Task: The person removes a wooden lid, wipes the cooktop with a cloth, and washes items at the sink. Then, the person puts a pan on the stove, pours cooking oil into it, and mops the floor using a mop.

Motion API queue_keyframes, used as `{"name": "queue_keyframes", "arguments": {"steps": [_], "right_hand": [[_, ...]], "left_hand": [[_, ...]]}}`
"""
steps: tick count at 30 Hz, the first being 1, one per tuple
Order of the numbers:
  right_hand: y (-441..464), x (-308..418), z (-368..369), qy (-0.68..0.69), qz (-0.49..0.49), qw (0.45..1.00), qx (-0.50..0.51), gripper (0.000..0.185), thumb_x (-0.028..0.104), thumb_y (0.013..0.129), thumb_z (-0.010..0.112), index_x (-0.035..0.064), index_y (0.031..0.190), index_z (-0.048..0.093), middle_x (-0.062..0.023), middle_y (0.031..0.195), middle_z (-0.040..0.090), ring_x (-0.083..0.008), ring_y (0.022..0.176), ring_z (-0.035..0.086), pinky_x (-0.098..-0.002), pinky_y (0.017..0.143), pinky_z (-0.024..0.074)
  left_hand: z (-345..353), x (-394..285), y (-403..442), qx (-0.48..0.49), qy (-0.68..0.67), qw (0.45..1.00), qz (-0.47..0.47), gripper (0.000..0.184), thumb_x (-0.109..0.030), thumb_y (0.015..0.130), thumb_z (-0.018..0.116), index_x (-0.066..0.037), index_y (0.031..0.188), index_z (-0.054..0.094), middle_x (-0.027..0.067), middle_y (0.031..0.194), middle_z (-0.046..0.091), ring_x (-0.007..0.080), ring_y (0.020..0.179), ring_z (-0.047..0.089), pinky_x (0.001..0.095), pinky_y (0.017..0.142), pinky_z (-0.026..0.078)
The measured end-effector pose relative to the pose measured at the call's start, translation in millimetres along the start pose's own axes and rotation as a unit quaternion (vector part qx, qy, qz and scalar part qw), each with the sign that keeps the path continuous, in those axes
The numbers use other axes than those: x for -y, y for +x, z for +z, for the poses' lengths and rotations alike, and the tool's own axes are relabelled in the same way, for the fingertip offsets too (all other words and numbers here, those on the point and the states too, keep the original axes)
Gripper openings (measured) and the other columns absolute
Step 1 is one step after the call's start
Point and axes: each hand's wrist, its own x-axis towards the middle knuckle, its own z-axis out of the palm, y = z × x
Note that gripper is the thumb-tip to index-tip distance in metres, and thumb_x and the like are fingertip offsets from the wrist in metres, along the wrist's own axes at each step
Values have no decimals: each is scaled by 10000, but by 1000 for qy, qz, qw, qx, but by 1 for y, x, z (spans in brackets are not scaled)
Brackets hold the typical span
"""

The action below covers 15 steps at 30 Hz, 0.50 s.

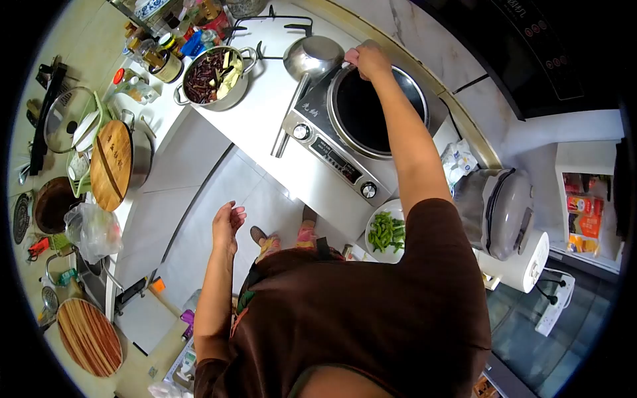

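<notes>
My right hand (pixel 373 61) reaches over the far left rim of the induction cooker (pixel 352 169). Its fingers are closed on a small pink thing (pixel 352 57), perhaps a cloth; most of it is hidden. Below the wrist lies the cooker's round black cooking surface (pixel 371 106), ringed in metal. Left of that hand sits a rounded silver metal vessel (pixel 313 56), with a long metal handle (pixel 292 113) nearby. My left hand (pixel 227 227) hangs over the floor, holding nothing, its fingers loosely bent and apart. A plate of chopped green peppers (pixel 386 232) stands beside the cooker's front right corner.
A two-handled steel pot (pixel 230 97) holds dried red chilies and pale pieces. Bottles and jars (pixel 166 66) crowd the back left. A round wooden board (pixel 111 166) covers a pot at left. Rice cooker (pixel 511 212) and power strip (pixel 555 305) are at right.
</notes>
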Motion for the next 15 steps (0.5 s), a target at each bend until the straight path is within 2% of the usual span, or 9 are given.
{"name": "queue_keyframes", "arguments": {"steps": [3,4,7,8,11,13,14,15], "right_hand": [[-12,26,-16,-38,-72,997,15,270,216,805,603,131,1054,665,-141,1095,638,-327,1000,616,-442,819,503],[-14,27,0,-53,-127,988,-68,243,251,828,560,134,997,691,-123,1068,644,-322,1003,614,-449,801,511],[-31,53,-4,-41,-164,985,-39,247,267,849,528,137,980,692,-110,1043,645,-310,1007,610,-436,809,508],[-44,64,-12,-63,-173,983,-22,233,227,830,536,151,997,678,-83,1034,649,-283,982,612,-414,830,497],[-57,65,18,-20,-311,945,-100,229,208,798,546,151,984,667,-56,1027,653,-263,945,617,-391,847,486],[-79,69,22,2,-355,926,-126,230,209,766,556,146,958,666,-36,1009,654,-247,936,610,-376,880,465],[-91,68,31,44,-390,899,-197,218,216,756,561,130,931,659,-31,1000,651,-239,968,597,-370,925,435],[-109,69,26,49,-398,891,-210,217,219,749,557,142,926,656,-28,1005,649,-228,994,584,-365,959,408]], "left_hand": [[5,4,1,11,-2,1000,2,378,-293,947,478,-17,1201,519,98,944,646,161,785,614,286,751,491],[7,5,2,12,-2,1000,0,376,-293,947,478,-17,1198,522,98,943,646,162,785,613,288,752,491],[13,-1,1,18,-2,1000,5,364,-291,945,478,-22,1184,535,91,936,648,157,782,612,287,750,489],[15,-5,0,21,-3,1000,11,357,-290,944,477,-25,1174,543,84,930,649,152,778,612,282,746,488],[14,-13,2,19,1,1000,22,350,-286,940,479,-29,1165,552,77,923,652,147,775,612,276,743,487],[13,-15,2,19,7,999,26,350,-285,939,482,-29,1167,552,76,925,652,146,777,612,273,743,487],[14,-17,1,21,9,999,29,350,-285,939,482,-29,1168,551,76,928,651,144,777,612,271,743,487],[13,-18,1,22,14,999,30,351,-285,940,483,-28,1169,551,76,930,651,143,778,611,269,742,487]]}}
